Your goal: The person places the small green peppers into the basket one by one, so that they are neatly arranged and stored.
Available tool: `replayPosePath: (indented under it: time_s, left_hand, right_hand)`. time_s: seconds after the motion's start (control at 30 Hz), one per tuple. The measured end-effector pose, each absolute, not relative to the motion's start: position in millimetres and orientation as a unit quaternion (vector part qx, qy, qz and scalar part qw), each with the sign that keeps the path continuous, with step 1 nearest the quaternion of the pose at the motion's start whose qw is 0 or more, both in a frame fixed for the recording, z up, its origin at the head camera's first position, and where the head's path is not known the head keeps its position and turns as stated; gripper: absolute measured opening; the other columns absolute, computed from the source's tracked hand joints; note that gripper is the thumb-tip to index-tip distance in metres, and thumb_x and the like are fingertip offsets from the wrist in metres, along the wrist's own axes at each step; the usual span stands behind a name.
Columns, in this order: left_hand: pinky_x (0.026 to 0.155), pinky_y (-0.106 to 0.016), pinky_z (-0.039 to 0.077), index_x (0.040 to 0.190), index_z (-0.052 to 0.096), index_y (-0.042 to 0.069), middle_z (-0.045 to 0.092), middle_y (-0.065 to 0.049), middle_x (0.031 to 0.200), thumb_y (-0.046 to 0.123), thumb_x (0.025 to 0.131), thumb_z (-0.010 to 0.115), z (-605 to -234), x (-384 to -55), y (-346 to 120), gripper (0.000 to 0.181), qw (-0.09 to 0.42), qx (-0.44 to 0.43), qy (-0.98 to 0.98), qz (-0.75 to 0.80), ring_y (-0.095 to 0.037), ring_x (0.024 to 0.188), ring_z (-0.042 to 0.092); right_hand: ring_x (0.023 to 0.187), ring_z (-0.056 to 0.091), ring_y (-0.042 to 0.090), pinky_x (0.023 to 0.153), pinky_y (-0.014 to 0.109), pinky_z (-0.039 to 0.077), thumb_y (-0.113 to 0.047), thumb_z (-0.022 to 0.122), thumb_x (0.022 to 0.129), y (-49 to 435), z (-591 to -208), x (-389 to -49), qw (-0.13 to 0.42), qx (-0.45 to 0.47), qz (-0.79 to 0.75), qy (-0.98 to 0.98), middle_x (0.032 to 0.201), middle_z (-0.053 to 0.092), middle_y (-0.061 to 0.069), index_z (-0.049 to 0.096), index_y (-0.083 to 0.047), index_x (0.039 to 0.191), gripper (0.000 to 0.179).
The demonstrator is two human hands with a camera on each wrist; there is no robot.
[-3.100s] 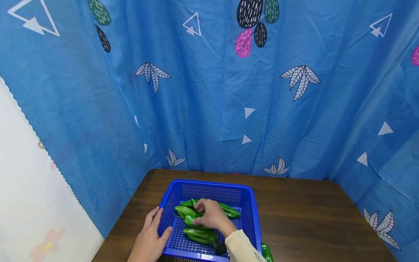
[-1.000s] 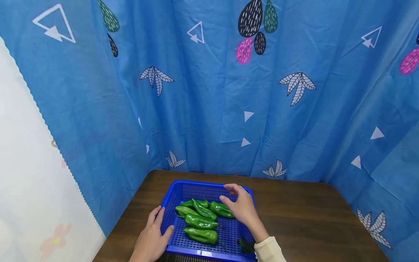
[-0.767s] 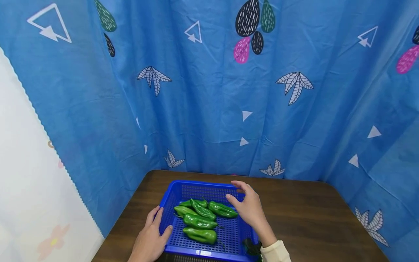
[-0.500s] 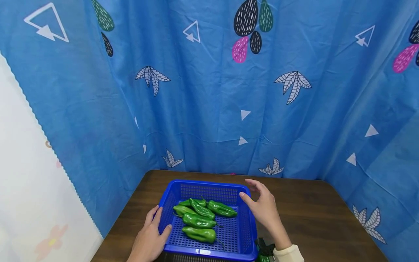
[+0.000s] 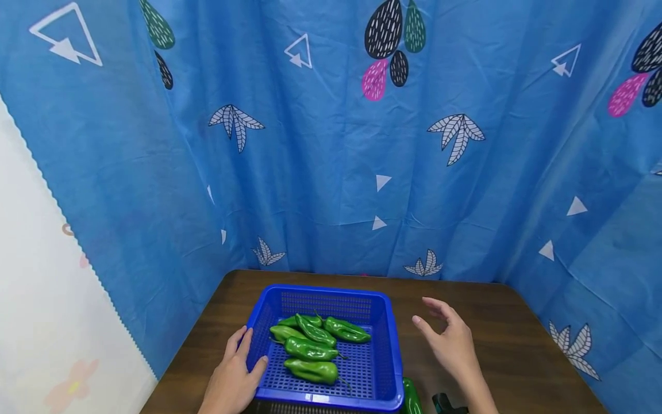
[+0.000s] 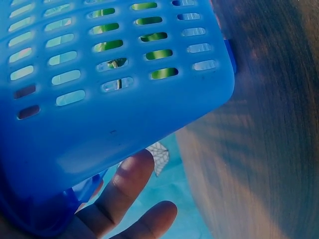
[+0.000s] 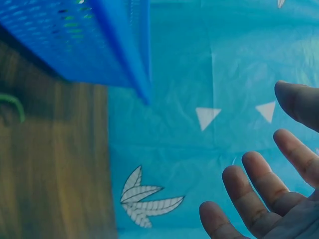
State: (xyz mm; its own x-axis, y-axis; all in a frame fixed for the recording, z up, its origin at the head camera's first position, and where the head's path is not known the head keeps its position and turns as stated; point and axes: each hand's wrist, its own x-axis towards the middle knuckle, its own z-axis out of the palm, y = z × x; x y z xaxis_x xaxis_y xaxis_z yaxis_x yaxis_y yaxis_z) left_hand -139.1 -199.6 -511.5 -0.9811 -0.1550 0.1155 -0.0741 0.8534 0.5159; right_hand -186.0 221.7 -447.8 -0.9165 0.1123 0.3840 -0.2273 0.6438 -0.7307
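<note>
My left hand [image 5: 231, 374] holds the left rim of a blue plastic basket [image 5: 331, 399], thumb over the rim. In the left wrist view its fingers [image 6: 129, 181] hang beside the basket's outer wall. Several green peppers lie in the basket, among them a front pepper [image 5: 312, 371] and a right-hand pepper [image 5: 347, 330]. To the right of the basket, my right hand [image 5: 451, 338] hangs over the table with nothing in it, fingers loosely bent and spread. In the right wrist view the same right hand [image 7: 266, 196] shows an unfilled palm.
Another green pepper [image 5: 411, 395] lies on the brown wooden table [image 5: 491, 345], close against the basket's right side. A black object [image 5: 446, 404] shows by the right wrist. Blue patterned curtain [image 5: 336, 144] hangs behind the table; white cloth [image 5: 46, 287] is at the left.
My right hand has come out from among the peppers and moved right, past the basket's right rim. The peppers inside lie uncovered now. My left hand stays at the left rim.
</note>
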Motion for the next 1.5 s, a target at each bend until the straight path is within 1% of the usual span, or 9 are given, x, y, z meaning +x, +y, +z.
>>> replayPosePath:
  time_s: [0.07, 0.27, 0.4, 0.53, 0.73, 0.9, 1.13, 1.33, 1.5]
  left_hand:
    - [0.087, -0.057, 0.052, 0.156, 0.032, 0.004, 0.025, -0.01, 0.162, 0.043, 0.096, 0.06, -512, -139, -200, 0.078, 0.078, 0.057, -0.96, -0.263, -0.038, 0.113, 0.066]
    - [0.089, -0.058, 0.052, 0.157, 0.032, 0.004, 0.025, -0.01, 0.162, 0.044, 0.096, 0.06, -512, -139, -200, 0.077, 0.082, 0.057, -0.96, -0.262, -0.038, 0.113, 0.066]
    - [0.088, -0.058, 0.053, 0.157, 0.033, 0.005, 0.026, -0.009, 0.162, 0.043, 0.096, 0.061, -513, -139, -200, 0.077, 0.084, 0.057, -0.96, -0.261, -0.038, 0.113, 0.066]
    - [0.087, -0.057, 0.053, 0.156, 0.033, 0.005, 0.026, -0.009, 0.162, 0.042, 0.096, 0.061, -514, -139, -200, 0.076, 0.087, 0.055, -0.959, -0.263, -0.037, 0.111, 0.067]
    - [0.088, -0.057, 0.053, 0.156, 0.034, 0.005, 0.027, -0.009, 0.162, 0.041, 0.096, 0.062, -515, -140, -200, 0.076, 0.093, 0.054, -0.958, -0.264, -0.036, 0.11, 0.067]
    - [0.087, -0.057, 0.053, 0.156, 0.034, 0.005, 0.027, -0.009, 0.162, 0.042, 0.096, 0.061, -515, -139, -201, 0.076, 0.09, 0.054, -0.958, -0.266, -0.035, 0.109, 0.068]
    - [0.091, -0.058, 0.052, 0.157, 0.033, 0.006, 0.026, -0.008, 0.163, 0.044, 0.096, 0.061, -512, -138, -199, 0.076, 0.092, 0.053, -0.958, -0.266, -0.039, 0.116, 0.065]
    - [0.093, -0.059, 0.051, 0.157, 0.033, 0.006, 0.025, -0.007, 0.163, 0.045, 0.097, 0.06, -513, -139, -200, 0.077, 0.086, 0.055, -0.958, -0.268, -0.039, 0.118, 0.064]
    - [0.092, -0.058, 0.052, 0.157, 0.032, 0.007, 0.024, -0.007, 0.163, 0.048, 0.097, 0.059, -513, -140, -201, 0.078, 0.076, 0.056, -0.958, -0.27, -0.038, 0.118, 0.064]
  right_hand:
    - [0.12, 0.063, 0.033, 0.094, 0.055, 0.052, -0.043, 0.072, 0.091, 225, -453, -184, 0.201, 0.024, 0.419, -0.885, 0.134, 0.066, 0.011, 0.061, -0.014, 0.133, 0.052]
    - [0.116, 0.066, 0.029, 0.088, 0.039, 0.057, -0.046, 0.074, 0.089, 235, -472, -180, 0.192, 0.0, 0.403, -0.895, 0.13, 0.068, 0.007, 0.063, -0.016, 0.131, 0.052]
    - [0.117, 0.065, 0.032, 0.093, 0.045, 0.056, -0.046, 0.072, 0.09, 242, -482, -176, 0.179, -0.01, 0.413, -0.893, 0.131, 0.067, 0.01, 0.062, -0.014, 0.132, 0.053]
    - [0.121, 0.062, 0.037, 0.094, 0.05, 0.054, -0.049, 0.07, 0.091, 246, -490, -170, 0.141, -0.015, 0.412, -0.9, 0.134, 0.064, 0.015, 0.06, -0.012, 0.134, 0.058]
    - [0.121, 0.062, 0.038, 0.094, 0.049, 0.054, -0.052, 0.072, 0.088, 247, -507, -162, 0.103, -0.016, 0.406, -0.908, 0.134, 0.064, 0.017, 0.06, -0.011, 0.135, 0.063]
    - [0.114, 0.066, 0.038, 0.086, 0.047, 0.058, -0.05, 0.075, 0.086, 247, -517, -159, 0.089, -0.028, 0.413, -0.906, 0.13, 0.065, 0.021, 0.062, -0.011, 0.132, 0.061]
    - [0.111, 0.067, 0.037, 0.086, 0.048, 0.057, -0.04, 0.08, 0.083, 243, -527, -154, 0.052, -0.025, 0.403, -0.913, 0.131, 0.065, 0.019, 0.062, -0.008, 0.132, 0.062]
    - [0.109, 0.068, 0.035, 0.085, 0.05, 0.058, -0.037, 0.086, 0.076, 242, -538, -152, 0.04, -0.014, 0.411, -0.91, 0.129, 0.067, 0.017, 0.065, -0.008, 0.128, 0.063]
    - [0.107, 0.07, 0.032, 0.085, 0.046, 0.058, -0.033, 0.089, 0.073, 238, -546, -151, 0.038, -0.008, 0.418, -0.908, 0.127, 0.069, 0.015, 0.066, -0.008, 0.127, 0.063]
